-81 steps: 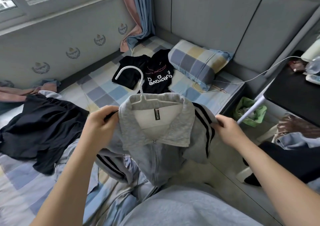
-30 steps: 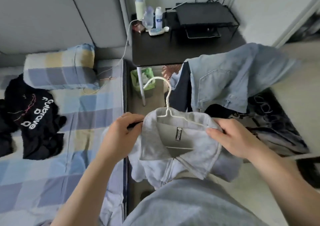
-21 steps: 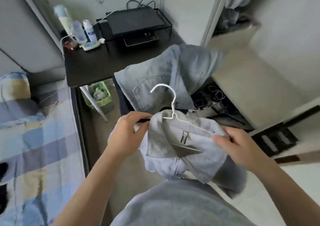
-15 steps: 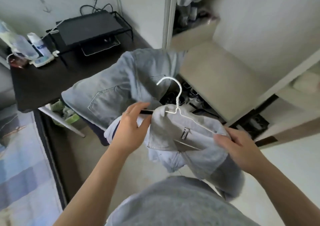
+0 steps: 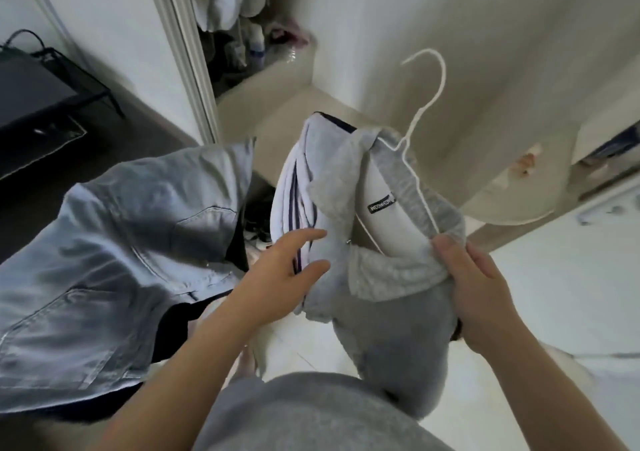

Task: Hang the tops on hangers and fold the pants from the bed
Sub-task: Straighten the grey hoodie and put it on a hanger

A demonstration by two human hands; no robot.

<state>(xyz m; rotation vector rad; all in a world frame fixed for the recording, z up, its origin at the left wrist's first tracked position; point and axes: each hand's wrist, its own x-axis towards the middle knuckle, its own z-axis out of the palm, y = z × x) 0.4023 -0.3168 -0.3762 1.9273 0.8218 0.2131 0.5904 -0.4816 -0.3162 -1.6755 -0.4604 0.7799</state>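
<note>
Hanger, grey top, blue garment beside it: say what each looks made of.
Hanger: thin wire, likely metal with a smooth white coating; it holds a crisp bend.
Grey top: soft knit cotton-like jersey, matte, fuzzy fleece on the turned collar.
Blue garment: pale washed denim, probably, judging by stitched seams and a patch pocket.

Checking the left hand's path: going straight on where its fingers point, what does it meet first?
The grey jacket: its striped sleeve is bunched right at the fingertips of the left hand, seemingly touching, though depth is unclear. The right hand grips the jacket's collar end.
</note>
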